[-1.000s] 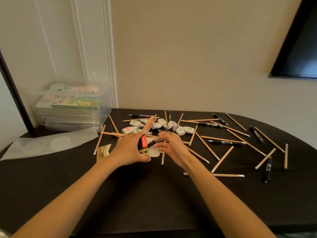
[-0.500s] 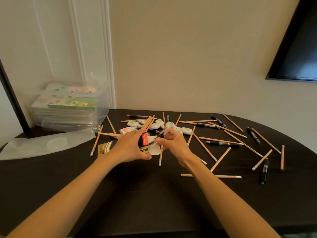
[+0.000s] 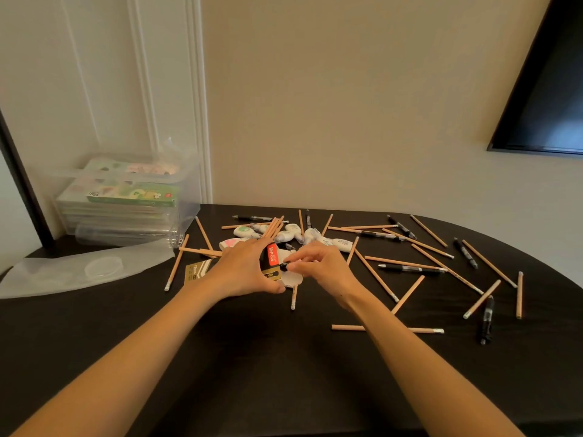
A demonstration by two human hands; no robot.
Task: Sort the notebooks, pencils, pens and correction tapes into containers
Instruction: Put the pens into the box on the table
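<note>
My left hand (image 3: 244,269) grips a small black box with a red label (image 3: 272,258) near the table's middle. My right hand (image 3: 321,266) pinches a black pen (image 3: 284,265) whose end sits at the box's open white flap (image 3: 291,279). Several wooden pencils (image 3: 377,275) and black pens (image 3: 410,269) lie scattered over the dark table (image 3: 284,357). White correction tapes (image 3: 310,236) are clustered just beyond my hands. Notebooks (image 3: 132,193) are stacked in a clear bin (image 3: 186,197) at the far left.
A translucent lid (image 3: 85,271) lies flat in front of the bin. A gold and black pencil carton (image 3: 197,269) lies left of my left hand. A dark screen (image 3: 542,89) hangs on the wall at the right. The table's near half holds only my forearms.
My right hand lifted a black pen from the pile and brought it left to the box's opening. The left hand kept its hold on the box.
</note>
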